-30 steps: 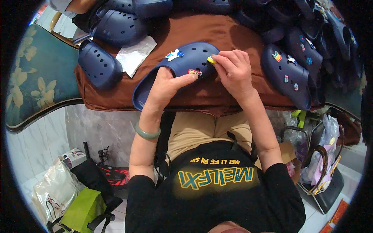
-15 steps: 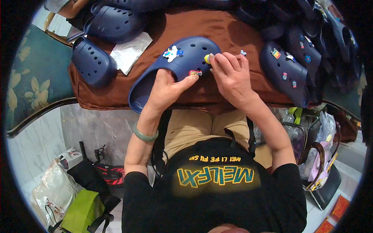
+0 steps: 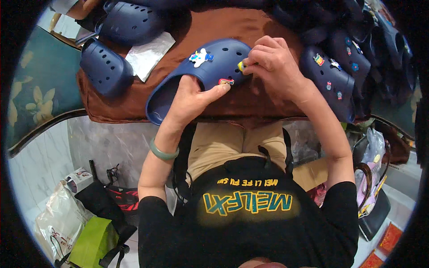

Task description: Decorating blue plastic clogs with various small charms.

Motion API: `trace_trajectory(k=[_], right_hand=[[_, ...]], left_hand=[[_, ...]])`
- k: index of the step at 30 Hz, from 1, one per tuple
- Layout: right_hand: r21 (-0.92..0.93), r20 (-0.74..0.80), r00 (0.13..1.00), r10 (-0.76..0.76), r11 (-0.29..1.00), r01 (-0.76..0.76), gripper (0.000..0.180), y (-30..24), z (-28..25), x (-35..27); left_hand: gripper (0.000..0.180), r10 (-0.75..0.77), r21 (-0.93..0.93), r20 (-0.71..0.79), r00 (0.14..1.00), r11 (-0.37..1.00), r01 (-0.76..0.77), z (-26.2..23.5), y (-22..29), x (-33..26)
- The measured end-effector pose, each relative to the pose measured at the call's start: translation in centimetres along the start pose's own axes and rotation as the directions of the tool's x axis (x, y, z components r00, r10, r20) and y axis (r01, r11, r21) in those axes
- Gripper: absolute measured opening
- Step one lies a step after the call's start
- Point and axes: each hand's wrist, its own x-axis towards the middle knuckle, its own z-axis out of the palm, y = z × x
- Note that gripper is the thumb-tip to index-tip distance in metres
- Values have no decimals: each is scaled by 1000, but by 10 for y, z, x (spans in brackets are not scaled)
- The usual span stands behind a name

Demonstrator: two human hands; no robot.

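Note:
A navy blue clog with holes in its upper is tilted above the brown cloth, its toe pointing to the far right. My left hand grips it, fingers inside the opening and thumb along the outer side. By that thumb sits a small red-edged charm; a white and blue figure charm is fixed farther up. My right hand pinches a small yellow charm against the upper near the toe. The charm's back and the hole under it are hidden.
Brown cloth covers the table. A loose clog lies at left beside a white paper packet. Charm-decorated clogs crowd the right side, with more behind. Bags stand on the floor at lower left.
My right hand has turned and risen slightly, its fingers still at the yellow charm. A small bone-shaped charm seen beside that hand earlier is now out of sight. The clog has barely shifted.

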Motion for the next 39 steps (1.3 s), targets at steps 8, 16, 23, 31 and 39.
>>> trace_trajectory(k=[8,16,23,31,39], right_hand=[[140,-499,791,354,934,-329,16,-29,71,-18],[238,-252,901,352,925,-295,16,-15,24,-18],[360,235,955,178,897,-256,27,-9,-9,3],[10,90,996,-12,1000,12,17,5,5,15],[215,-308,837,453,890,-402,22,-14,57,-1]], left_hand=[[32,75,-8,-128,989,997,-77,17,-16,-3],[32,-26,-63,-120,992,998,18,7,-2,3],[37,29,-37,-115,993,999,-33,5,-6,0],[40,29,-14,-120,992,999,-31,9,-8,-2],[27,9,-21,-108,994,1000,-11,8,-4,3]])
